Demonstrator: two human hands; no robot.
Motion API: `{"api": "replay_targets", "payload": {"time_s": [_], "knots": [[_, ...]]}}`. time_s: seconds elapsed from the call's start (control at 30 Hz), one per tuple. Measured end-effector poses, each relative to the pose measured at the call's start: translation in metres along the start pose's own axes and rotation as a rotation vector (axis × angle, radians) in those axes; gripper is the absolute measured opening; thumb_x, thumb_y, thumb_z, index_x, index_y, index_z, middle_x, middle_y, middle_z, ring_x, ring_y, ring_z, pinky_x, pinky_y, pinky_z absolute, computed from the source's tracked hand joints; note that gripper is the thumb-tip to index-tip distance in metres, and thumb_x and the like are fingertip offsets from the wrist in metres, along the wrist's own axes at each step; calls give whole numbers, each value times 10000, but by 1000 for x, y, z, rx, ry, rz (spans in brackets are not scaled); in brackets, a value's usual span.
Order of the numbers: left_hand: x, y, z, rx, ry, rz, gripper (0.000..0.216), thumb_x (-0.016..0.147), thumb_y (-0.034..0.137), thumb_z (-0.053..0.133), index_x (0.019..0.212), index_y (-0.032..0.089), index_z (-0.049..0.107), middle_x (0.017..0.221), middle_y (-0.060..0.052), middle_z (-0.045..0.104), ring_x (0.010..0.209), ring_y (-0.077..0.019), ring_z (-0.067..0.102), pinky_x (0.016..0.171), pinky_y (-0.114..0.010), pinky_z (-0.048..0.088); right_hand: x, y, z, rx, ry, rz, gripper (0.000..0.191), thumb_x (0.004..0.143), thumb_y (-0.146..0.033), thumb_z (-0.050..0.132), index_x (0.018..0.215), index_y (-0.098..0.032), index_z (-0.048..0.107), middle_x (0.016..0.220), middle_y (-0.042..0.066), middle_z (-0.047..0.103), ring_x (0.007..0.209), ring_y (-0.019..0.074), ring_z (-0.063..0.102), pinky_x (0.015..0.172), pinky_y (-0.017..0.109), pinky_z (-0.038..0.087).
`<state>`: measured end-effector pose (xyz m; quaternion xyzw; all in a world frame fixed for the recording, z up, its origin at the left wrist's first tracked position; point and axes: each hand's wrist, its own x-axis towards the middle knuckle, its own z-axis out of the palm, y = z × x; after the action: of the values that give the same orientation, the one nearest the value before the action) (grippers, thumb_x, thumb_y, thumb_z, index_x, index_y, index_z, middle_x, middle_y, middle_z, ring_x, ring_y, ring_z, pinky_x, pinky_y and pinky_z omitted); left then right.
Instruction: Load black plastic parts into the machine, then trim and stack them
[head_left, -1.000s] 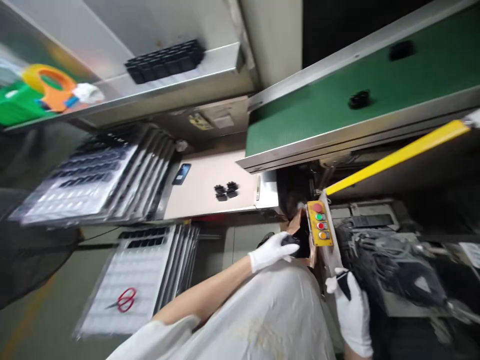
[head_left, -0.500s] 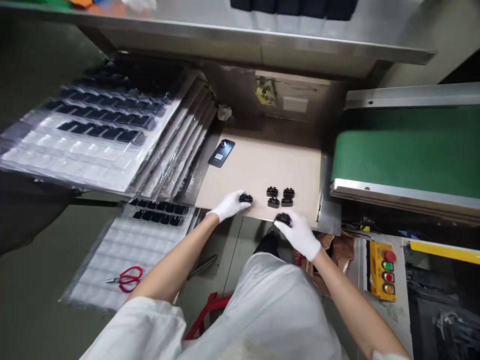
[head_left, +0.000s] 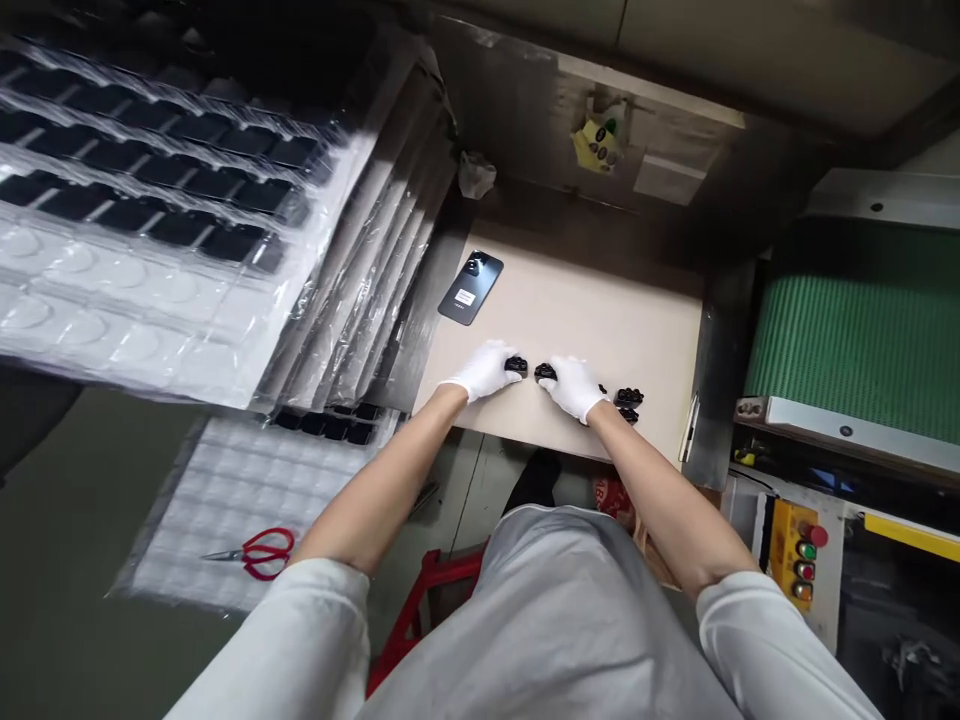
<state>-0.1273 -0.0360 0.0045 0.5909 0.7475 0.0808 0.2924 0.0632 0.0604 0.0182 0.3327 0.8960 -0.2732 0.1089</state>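
My left hand [head_left: 487, 370], in a white glove, grips a small black block with rounded knobs on top [head_left: 516, 366] over the tan board [head_left: 570, 285]. Just to its right, my gloved right hand [head_left: 574, 385] is closed on a similar black knobbed block [head_left: 545, 373]. A narrow gap separates the two held pieces. Beside my right wrist stand more black blocks [head_left: 629, 396], partly hidden by that hand and forearm. Toward the board's left side lies a dark smartphone [head_left: 471, 288], its back facing up.
Stacked clear plastic trays with dark pieces [head_left: 232, 240] rise at the left. Below them, red-handled scissors [head_left: 262, 553] lie on another tray [head_left: 217, 500]. A green conveyor belt [head_left: 862, 320] borders the right, above a yellow button box [head_left: 795, 555]. A red stool [head_left: 427, 600] is beneath.
My right hand has moved left and up from the board's front edge, bringing its block close to the left one. The view has shifted, and my right arm now covers some standing blocks.
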Motion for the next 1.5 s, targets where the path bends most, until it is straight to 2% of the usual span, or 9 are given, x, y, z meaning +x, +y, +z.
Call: {"api": "replay_targets", "payload": {"time_s": [0.17, 0.3, 0.5, 0.73, 0.87, 1.0, 1.17, 1.33, 1.5], "knots": [[-27, 8, -11, 63, 133, -52, 533, 783, 292, 765, 1297, 185, 671, 1247, -153, 678, 1169, -365, 610, 1034, -480, 488, -31, 19, -9, 141, 159, -1, 326, 960, -367, 604, 1235, -221, 701, 1254, 103, 726, 1175, 305, 625, 1015, 439, 456], [-70, 69, 29, -100, 435, -44, 281, 956, 280, 593, 1212, 204, 682, 1203, -120, 708, 1167, -298, 623, 1060, -442, 469, -116, 69, -11, 136, 395, 122, 302, 974, -262, 531, 1194, -188, 724, 1205, 112, 742, 1134, 288, 629, 1043, 432, 445], [-66, 159, 102, 28, 164, 145, 462, 960, 262, 603, 1417, 205, 568, 1436, -155, 613, 1171, -328, 617, 902, -451, 479, -171, 96, 14, -151, 207, 184, 522, 947, -257, 569, 1464, -183, 567, 1343, 152, 666, 1120, 338, 593, 939, 453, 449], [-46, 145, 116, 52, 48, 194, 316, 968, 313, 609, 1256, 188, 652, 1181, -139, 736, 1066, -323, 649, 890, -455, 485, -156, 89, 40, -98, 238, 259, 319, 951, -301, 598, 1242, -190, 668, 1212, 165, 679, 1053, 332, 596, 899, 437, 450], [-46, 139, 123, -167, 63, 150, 268, 913, 266, 674, 1167, 180, 681, 1141, -145, 752, 1083, -324, 663, 988, -471, 500, -156, 89, 60, 248, 294, 351, 224, 905, -238, 651, 1120, -175, 661, 1140, 165, 700, 1083, 312, 616, 995, 453, 456], [-53, 139, 115, -641, 36, -146, 350, 774, 274, 805, 1096, 203, 690, 1097, -100, 755, 1039, -287, 689, 1016, -463, 525, -164, 91, 74, 847, 388, 533, 400, 775, -213, 770, 1149, -233, 629, 1060, 64, 722, 967, 232, 658, 967, 411, 512], [-76, 152, 88, -1617, -210, -435, 301, 705, 268, 802, 979, 198, 699, 930, -35, 727, 848, -185, 678, 823, -343, 609, -258, 101, 85, 1609, 495, 493, 401, 687, -328, 807, 1040, -197, 669, 995, 39, 712, 916, 199, 669, 840, 344, 552], [-101, 240, 97, -1633, -400, -540, 141, 754, 239, 704, 888, 273, 734, 989, -22, 749, 864, -193, 698, 758, -343, 643, -389, 108, 104, 2493, 813, 458, 236, 770, -343, 721, 948, -212, 637, 830, 9, 654, 724, 151, 599, 697, 320, 527], [-131, 397, 163, -1309, -872, -316, 151, 737, 329, 774, 880, 294, 738, 871, -31, 703, 745, -181, 664, 709, -367, 620, -466, 125, 117, 2471, 1042, 425, 197, 801, -352, 731, 800, -229, 577, 724, 0, 610, 645, 155, 570, 600, 315, 510]]}}
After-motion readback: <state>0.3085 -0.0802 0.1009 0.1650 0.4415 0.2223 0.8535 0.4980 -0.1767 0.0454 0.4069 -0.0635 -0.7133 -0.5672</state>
